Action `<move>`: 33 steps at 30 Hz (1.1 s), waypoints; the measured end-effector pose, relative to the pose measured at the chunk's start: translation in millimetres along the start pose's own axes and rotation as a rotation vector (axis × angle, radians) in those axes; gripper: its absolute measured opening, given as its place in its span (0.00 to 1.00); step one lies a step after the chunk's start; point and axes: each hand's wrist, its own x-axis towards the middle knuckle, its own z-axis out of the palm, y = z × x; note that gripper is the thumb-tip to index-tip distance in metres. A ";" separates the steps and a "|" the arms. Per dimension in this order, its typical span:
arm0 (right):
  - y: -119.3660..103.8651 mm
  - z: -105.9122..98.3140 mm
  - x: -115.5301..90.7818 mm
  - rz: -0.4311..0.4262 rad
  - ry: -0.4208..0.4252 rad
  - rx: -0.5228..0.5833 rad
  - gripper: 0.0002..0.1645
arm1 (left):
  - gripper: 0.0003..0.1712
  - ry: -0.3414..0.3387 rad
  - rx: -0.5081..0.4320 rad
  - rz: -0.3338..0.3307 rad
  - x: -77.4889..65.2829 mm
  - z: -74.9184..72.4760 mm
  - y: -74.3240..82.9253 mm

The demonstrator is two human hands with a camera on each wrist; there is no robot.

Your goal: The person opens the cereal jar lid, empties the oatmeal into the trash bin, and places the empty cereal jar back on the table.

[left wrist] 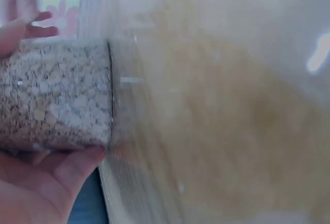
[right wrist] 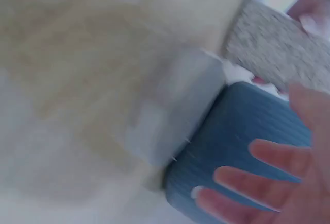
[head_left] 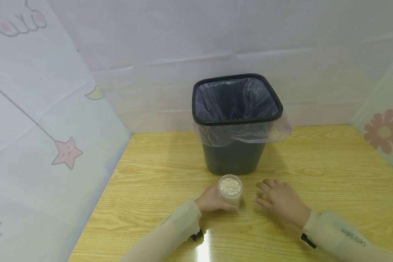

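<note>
While the left hand point(head_left: 215, 202) grasps the flake-filled jar point(head_left: 230, 193), well in from the bench's point(head_left: 144, 182) left edge, slackened fingers could tip it; the released right hand point(head_left: 281, 202) might knock the blurred clear object point(right wrist: 178, 105) nearby. Toward the far edge, overreaching could bump the bin point(head_left: 234, 160).

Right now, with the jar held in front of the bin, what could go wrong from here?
The left hand holds the jar, whose flakes come up near the rim with no lid visible, so a tilt might spill them. The right hand, open close beside it, could knock it. The bin stands just beyond; pushing the jar forward might bump it.
</note>
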 end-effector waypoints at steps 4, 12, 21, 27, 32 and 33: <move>1.3 -21.8 12.8 0.006 0.201 0.070 0.16 | 0.49 0.044 -0.042 -0.020 -5.7 0.4 -0.6; 20.3 -73.3 47.4 -0.025 0.669 0.048 0.34 | 0.50 0.127 -0.016 -0.059 -18.5 -1.2 9.7; 32.0 -134.5 86.6 0.345 0.534 0.298 0.24 | 0.50 0.157 -0.006 -0.062 -30.9 -9.1 22.8; 36.5 -151.8 107.7 0.431 0.393 0.359 0.31 | 0.51 0.171 -0.024 -0.078 -37.6 -10.4 25.3; 42.9 -162.4 128.6 0.469 0.225 0.382 0.39 | 0.51 0.184 -0.002 -0.084 -41.7 -11.0 28.8; 44.2 -164.0 132.6 0.480 0.187 0.383 0.40 | 0.51 0.185 0.000 -0.082 -42.3 -11.0 29.2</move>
